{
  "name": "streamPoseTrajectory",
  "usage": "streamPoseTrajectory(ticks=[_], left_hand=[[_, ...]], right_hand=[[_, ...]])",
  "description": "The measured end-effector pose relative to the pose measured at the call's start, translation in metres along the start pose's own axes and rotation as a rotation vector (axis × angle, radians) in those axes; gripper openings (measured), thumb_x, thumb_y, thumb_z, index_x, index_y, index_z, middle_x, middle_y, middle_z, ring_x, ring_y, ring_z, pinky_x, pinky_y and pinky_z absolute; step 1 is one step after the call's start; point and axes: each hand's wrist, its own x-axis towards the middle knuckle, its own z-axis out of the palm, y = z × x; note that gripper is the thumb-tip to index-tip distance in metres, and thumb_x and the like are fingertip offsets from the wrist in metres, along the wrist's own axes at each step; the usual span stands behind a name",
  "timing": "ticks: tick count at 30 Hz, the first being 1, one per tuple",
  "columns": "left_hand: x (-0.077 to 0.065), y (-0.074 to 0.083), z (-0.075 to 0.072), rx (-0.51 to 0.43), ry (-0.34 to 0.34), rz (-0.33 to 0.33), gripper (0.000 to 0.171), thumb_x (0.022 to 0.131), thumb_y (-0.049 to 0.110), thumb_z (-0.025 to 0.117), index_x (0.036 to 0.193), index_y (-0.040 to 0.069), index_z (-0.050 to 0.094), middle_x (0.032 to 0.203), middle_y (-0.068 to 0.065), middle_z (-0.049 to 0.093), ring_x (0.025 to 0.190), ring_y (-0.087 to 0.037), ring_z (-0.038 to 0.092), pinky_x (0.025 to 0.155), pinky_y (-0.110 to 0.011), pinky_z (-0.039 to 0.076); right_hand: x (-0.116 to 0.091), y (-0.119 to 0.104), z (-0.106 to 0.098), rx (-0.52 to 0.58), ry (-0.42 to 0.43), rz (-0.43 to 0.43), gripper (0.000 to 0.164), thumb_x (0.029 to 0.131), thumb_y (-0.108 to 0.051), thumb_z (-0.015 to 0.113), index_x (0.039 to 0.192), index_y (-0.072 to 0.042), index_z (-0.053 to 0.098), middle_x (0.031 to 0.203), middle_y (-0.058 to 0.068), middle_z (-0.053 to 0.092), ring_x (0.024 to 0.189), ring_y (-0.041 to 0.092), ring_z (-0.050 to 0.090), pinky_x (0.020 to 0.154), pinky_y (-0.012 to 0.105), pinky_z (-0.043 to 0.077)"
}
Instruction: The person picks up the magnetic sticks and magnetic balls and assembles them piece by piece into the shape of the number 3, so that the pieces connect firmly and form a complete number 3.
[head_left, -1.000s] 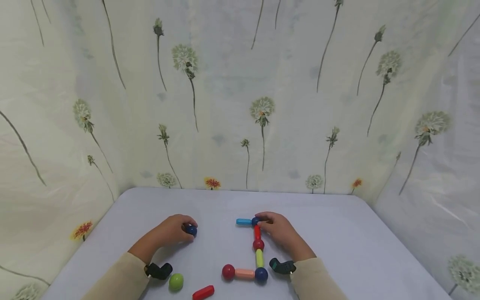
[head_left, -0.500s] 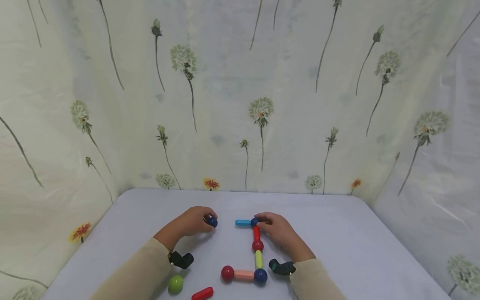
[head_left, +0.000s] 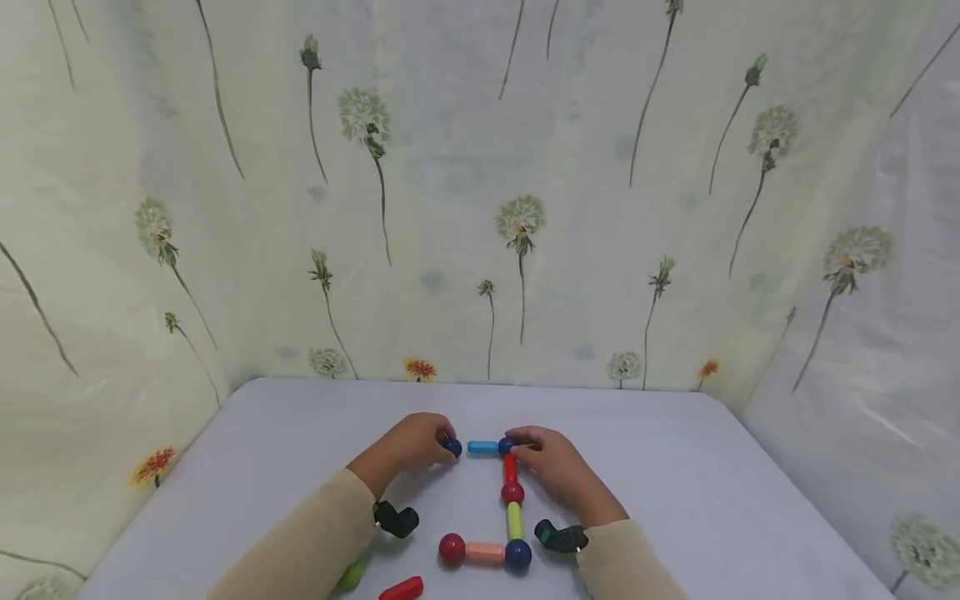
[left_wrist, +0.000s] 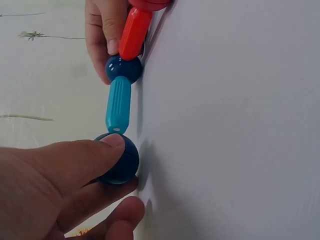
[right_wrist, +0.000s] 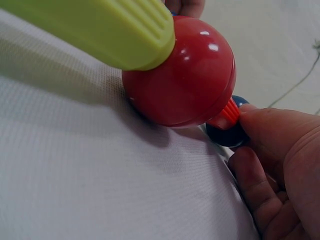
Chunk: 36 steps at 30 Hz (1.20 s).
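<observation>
My left hand (head_left: 414, 442) pinches a dark blue ball (left_wrist: 126, 162) between thumb and fingers. That ball is close to the free end of a light blue stick (head_left: 482, 447); a narrow gap shows in the head view, while the left wrist view cannot settle whether they touch. With its fingertips, my right hand (head_left: 557, 465) grips another dark blue ball (left_wrist: 123, 69) at the stick's other end. From there a red stick (head_left: 511, 468), a red ball (right_wrist: 182, 75), a yellow-green stick (head_left: 514, 521), a dark blue corner ball (head_left: 517, 554), a salmon stick (head_left: 485, 552) and an end red ball (head_left: 452, 548) form one chain.
A loose red stick (head_left: 401, 588) lies at the front of the white table (head_left: 637, 442). Left of it, a green ball (head_left: 350, 575) is partly covered by my left sleeve (head_left: 315, 533). A flower-patterned curtain (head_left: 442, 208) hangs behind and at both sides.
My left hand has carried its dark blue ball rightward to the light blue stick's free end. The left sleeve now partly covers the green ball. My right hand keeps its hold, nearly still.
</observation>
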Motion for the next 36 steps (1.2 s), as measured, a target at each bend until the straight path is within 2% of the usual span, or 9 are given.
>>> streamPoseTrajectory(ticks=[9,12,17,31,36], left_hand=[[0.002,0.008,0.002,0.026,0.066,-0.03,0.034,0.085,0.024,0.089,0.113,0.016,0.073,0.105,-0.003,0.07,0.095,-0.022,0.062,0.088,-0.041,0.06],[0.001,0.009,0.002,0.032,0.076,-0.029,0.033,0.085,0.024,0.089,0.113,0.016,0.073,0.104,-0.003,0.07,0.097,-0.022,0.062,0.092,-0.043,0.059],[0.001,0.012,0.002,0.038,0.086,-0.029,0.032,0.085,0.024,0.089,0.112,0.015,0.074,0.104,-0.003,0.07,0.1,-0.022,0.063,0.097,-0.045,0.058],[0.004,0.011,0.005,0.056,0.099,0.003,0.031,0.084,0.023,0.09,0.109,0.014,0.075,0.101,-0.002,0.071,0.095,-0.021,0.063,0.097,-0.045,0.057],[0.001,0.009,0.01,0.048,0.089,0.0,0.03,0.085,0.024,0.089,0.11,0.015,0.074,0.101,-0.002,0.071,0.096,-0.021,0.063,0.097,-0.045,0.057]], right_hand=[[0.004,-0.005,-0.002,-0.01,0.002,-0.01,0.029,0.1,-0.033,0.072,0.129,-0.036,0.071,0.131,-0.004,0.069,0.126,0.025,0.061,0.109,0.057,0.048],[0.003,-0.007,-0.002,-0.01,0.004,-0.012,0.03,0.1,-0.032,0.071,0.13,-0.036,0.071,0.131,-0.004,0.069,0.127,0.025,0.06,0.109,0.057,0.048],[0.002,-0.01,-0.002,0.0,0.007,-0.013,0.03,0.101,-0.03,0.071,0.131,-0.034,0.071,0.132,-0.003,0.069,0.129,0.026,0.06,0.11,0.057,0.048],[0.005,-0.006,-0.002,0.006,0.009,-0.024,0.032,0.1,-0.032,0.072,0.132,-0.034,0.071,0.131,-0.003,0.069,0.128,0.026,0.061,0.109,0.056,0.049],[-0.003,-0.001,0.004,0.018,0.038,-0.006,0.034,0.098,-0.032,0.073,0.132,-0.028,0.069,0.125,-0.001,0.07,0.118,0.024,0.065,0.102,0.052,0.054]])
